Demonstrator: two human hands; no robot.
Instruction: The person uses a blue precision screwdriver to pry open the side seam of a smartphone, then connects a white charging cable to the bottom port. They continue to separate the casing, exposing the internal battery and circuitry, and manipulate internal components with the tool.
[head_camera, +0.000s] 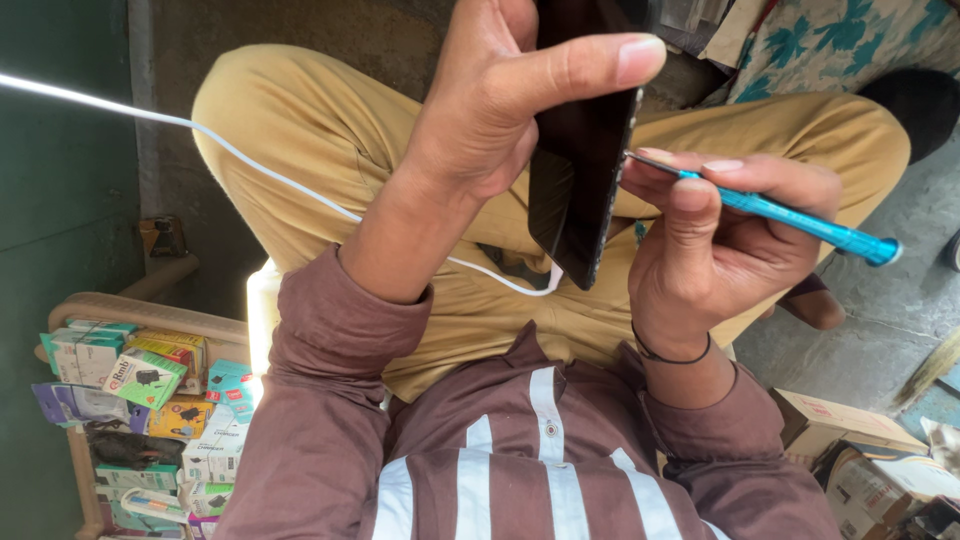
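Black phone (578, 190), blue screwdriver (800, 222), white cable (250, 165), mustard trousers (330, 130), maroon white-striped shirt (520, 460)

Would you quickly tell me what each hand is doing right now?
Left hand: closed around a dark phone, holding it up on edge.
Right hand: closed on a blue screwdriver, its tip at the phone's edge.

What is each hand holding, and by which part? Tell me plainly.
The left hand grips a dark phone by its upper edges, thumb across its top. The right hand pinches a blue screwdriver near its tip end, against the phone's side.
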